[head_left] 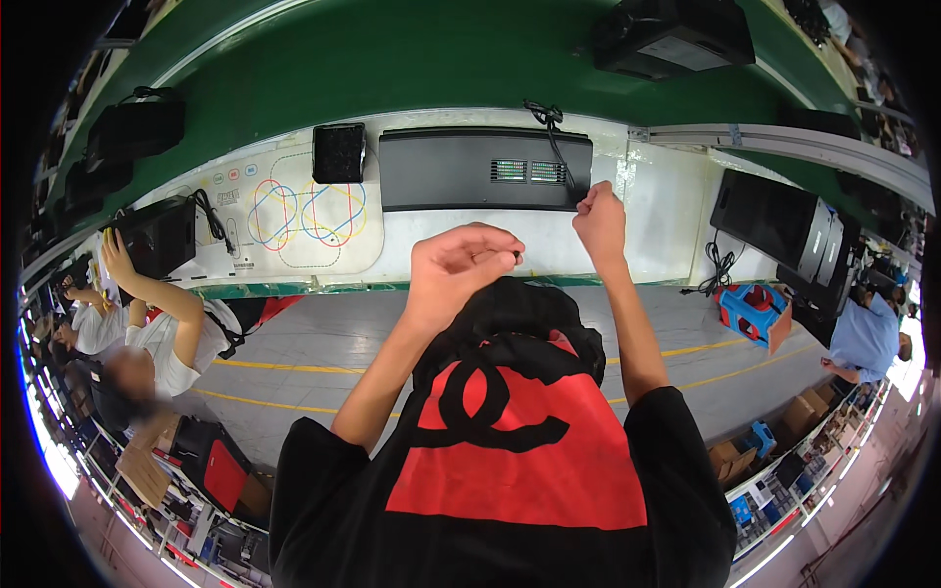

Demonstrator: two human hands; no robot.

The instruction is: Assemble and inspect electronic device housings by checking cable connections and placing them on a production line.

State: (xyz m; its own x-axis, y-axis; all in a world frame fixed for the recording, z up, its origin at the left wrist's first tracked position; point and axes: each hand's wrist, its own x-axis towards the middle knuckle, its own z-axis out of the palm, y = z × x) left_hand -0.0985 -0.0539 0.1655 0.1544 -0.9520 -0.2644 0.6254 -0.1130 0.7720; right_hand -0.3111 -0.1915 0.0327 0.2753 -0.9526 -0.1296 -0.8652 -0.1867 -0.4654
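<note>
A long dark grey metal case (436, 169) lies across the white bench, with two slotted openings that show green parts inside. Just in front of it, my left hand (459, 263) is closed in a pinch. Between its thumb and fingertips sits a small black piece (517, 255), too small to name. At the case's right end, my right hand (601, 223) is closed, its fingers curled by the corner. Whatever those fingers hold, if anything, is hidden. A black power cable (554, 137) runs from the case's back edge down over its right part.
A black tray (339, 154) stands left of the case, by a white mat (294, 220) with coloured loops. Another dark case (769, 216) with a coiled cable lies at right. A blue and red stool (753, 312) is on the floor. A co-worker (176, 333) works at left.
</note>
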